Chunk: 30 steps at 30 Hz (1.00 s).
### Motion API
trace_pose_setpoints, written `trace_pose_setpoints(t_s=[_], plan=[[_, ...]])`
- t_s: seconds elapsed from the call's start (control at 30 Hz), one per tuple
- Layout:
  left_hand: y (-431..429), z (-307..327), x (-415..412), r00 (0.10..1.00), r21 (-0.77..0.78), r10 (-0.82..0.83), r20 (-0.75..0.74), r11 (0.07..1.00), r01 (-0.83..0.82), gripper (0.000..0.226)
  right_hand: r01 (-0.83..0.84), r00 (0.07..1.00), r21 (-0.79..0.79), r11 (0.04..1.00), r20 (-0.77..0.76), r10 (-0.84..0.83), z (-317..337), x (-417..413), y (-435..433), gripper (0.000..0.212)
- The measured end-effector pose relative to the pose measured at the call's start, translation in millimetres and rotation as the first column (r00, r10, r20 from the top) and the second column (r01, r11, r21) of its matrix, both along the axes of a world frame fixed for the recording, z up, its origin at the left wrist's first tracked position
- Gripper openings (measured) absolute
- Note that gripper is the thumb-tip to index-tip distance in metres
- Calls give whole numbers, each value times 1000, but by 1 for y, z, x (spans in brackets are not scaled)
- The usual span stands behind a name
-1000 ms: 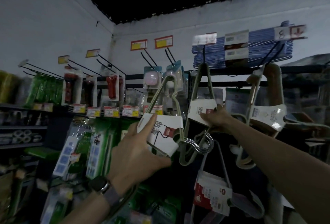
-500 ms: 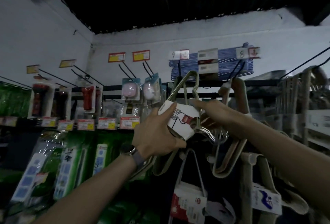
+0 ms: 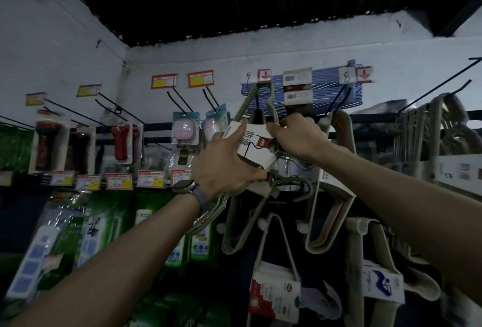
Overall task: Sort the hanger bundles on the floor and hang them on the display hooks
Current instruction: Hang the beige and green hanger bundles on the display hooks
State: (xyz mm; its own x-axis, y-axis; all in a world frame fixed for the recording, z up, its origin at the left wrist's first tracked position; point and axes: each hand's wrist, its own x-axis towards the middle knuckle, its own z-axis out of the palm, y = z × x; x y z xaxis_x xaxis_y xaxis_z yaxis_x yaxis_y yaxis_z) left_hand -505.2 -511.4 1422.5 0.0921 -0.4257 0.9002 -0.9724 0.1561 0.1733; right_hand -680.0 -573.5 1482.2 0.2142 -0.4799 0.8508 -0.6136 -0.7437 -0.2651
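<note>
Beneath black wire display hook, I am gripping beige paper-banded hanger bundle with left hand and right hand; misthreading could drop it.

From a white wall over a dark horizontal rail, black wire display hooks jutting out. Carry, at left, red torches in clear blister packs; nearer the corner, pink round gadgets on blister cards. Bear red-and-yellow price tags at the tips. Hold, top right, a flat bundle of blue wire hangers under handwritten tags 9 and 8. Below, hold beige plastic hanger bundles in white paper sleeves. At the hook under tag 9, another sleeved beige hanger bundle, gripped by left hand and right hand; seated or not, cannot tell.
</note>
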Motion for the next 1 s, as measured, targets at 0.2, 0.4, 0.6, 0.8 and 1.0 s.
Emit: trace_pose_setpoints(t_s=[0.2, 0.4, 0.6, 0.8, 1.0], plan=[[-6, -21, 1, 1000, -81, -18, -26, 997, 15, 126, 13, 1000, -69, 998, -24, -14, -7, 1, 2, 49], [-41, -24, 9, 998, -15, -45, -41, 999, 45, 122, 62, 994, -11, 998, -88, -63, -6, 9, -18, 47], [-81, -38, 12, 997, 34, 11, -72, 999, -9, 124, 66, 991, 32, 997, -119, -62, -20, 22, -56, 41], [-123, -47, 15, 998, 11, 11, -63, 1000, -11, 122, 142, 975, 2, 990, -170, -140, -22, 34, -89, 36], [-151, -46, 15, 993, 27, -56, -99, 998, 59, 123, 198, 952, 10, 980, -239, -190, -18, 37, -114, 34]])
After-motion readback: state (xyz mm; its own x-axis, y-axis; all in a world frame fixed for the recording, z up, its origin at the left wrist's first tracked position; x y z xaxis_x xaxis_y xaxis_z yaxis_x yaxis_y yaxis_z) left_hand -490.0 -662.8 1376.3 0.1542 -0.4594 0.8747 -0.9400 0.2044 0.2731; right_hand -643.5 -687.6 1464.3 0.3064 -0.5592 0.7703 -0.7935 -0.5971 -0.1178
